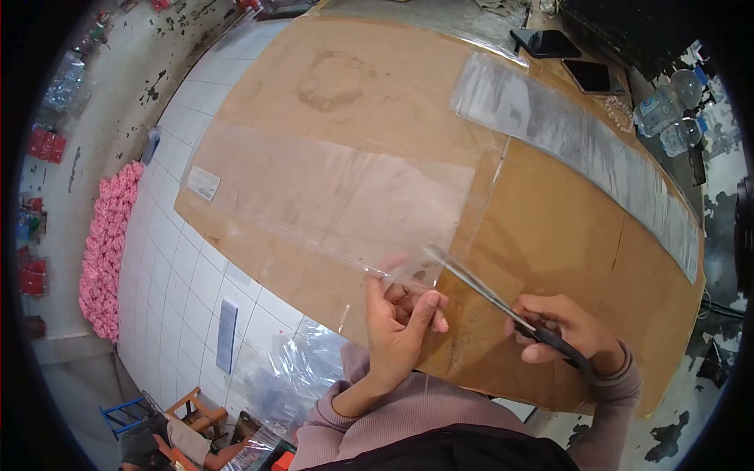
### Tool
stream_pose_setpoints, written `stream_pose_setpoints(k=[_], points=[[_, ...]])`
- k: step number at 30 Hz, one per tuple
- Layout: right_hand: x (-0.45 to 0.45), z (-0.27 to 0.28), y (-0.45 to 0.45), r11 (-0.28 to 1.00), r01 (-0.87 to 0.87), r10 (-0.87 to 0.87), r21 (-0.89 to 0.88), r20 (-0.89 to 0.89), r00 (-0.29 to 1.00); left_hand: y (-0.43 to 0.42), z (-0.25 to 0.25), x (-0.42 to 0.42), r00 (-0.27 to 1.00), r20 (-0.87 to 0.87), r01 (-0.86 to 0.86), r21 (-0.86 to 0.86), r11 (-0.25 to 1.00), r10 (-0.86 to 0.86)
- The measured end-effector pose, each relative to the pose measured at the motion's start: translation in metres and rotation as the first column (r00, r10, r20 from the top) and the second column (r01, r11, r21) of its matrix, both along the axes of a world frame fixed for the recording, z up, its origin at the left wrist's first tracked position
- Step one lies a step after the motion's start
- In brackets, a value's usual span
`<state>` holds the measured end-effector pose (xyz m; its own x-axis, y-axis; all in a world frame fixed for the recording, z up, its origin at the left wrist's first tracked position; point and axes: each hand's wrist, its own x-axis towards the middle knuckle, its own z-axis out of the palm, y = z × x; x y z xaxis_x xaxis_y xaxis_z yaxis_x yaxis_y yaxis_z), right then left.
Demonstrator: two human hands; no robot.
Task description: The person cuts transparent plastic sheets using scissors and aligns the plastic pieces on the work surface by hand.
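Observation:
My left hand (404, 322) pinches the near corner of a clear plastic sheet (338, 184), which lies flat over the brown cardboard (550, 204). A small white label (203, 182) shows at the sheet's far left end. My right hand (561, 326) is closed round the black handles of a pair of scissors (491, 294). The blades point up and left, with their tips beside the sheet's edge, just above my left fingertips. Whether the tips touch the plastic cannot be made out.
A long strip of clear plastic (581, 149) lies along the right. Beyond it are two phones (547, 43), a bead string (619, 114) and water bottles (660, 110). Clear plastic (294, 377) lies below left, near a seated person (184, 443). A pink mat (110, 251) lies left.

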<state>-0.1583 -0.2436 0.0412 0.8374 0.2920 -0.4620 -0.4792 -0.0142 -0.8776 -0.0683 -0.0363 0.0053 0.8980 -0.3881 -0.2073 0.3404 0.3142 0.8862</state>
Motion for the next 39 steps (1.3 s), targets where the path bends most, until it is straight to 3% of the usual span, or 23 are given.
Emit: stream_pose_setpoints(k=[3, 9, 13, 18, 27, 39], points=[[0.005, 0.003, 0.001, 0.993, -0.037, 0.045, -0.109, 0.073, 0.996, 0.000, -0.015, -0.005, 0.995, 0.060, -0.066, -0.188, 0.980, 0.078], [0.014, 0.001, 0.000, 0.988, -0.099, 0.111, -0.120, 0.103, 0.988, -0.001, -0.011, -0.011, 0.996, 0.088, -0.035, 0.078, 0.996, 0.028], [0.031, 0.003, 0.004, 0.987, -0.154, 0.157, -0.036, 0.071, 0.985, 0.004, -0.010, -0.011, 0.995, 0.088, 0.040, -0.027, 0.999, -0.037], [0.039, 0.003, 0.009, 0.983, -0.170, 0.175, -0.061, 0.085, 0.981, 0.010, -0.017, -0.008, 0.988, 0.103, 0.135, -0.161, 0.978, -0.119], [0.042, -0.001, 0.008, 0.982, -0.177, 0.183, -0.068, 0.097, 0.978, 0.011, -0.012, -0.009, 0.990, 0.018, 0.142, -0.135, 0.981, -0.141], [0.041, -0.001, 0.008, 0.985, -0.165, 0.168, -0.043, 0.064, 0.984, 0.012, -0.012, -0.009, 0.985, 0.069, 0.162, -0.080, 0.984, -0.157]])
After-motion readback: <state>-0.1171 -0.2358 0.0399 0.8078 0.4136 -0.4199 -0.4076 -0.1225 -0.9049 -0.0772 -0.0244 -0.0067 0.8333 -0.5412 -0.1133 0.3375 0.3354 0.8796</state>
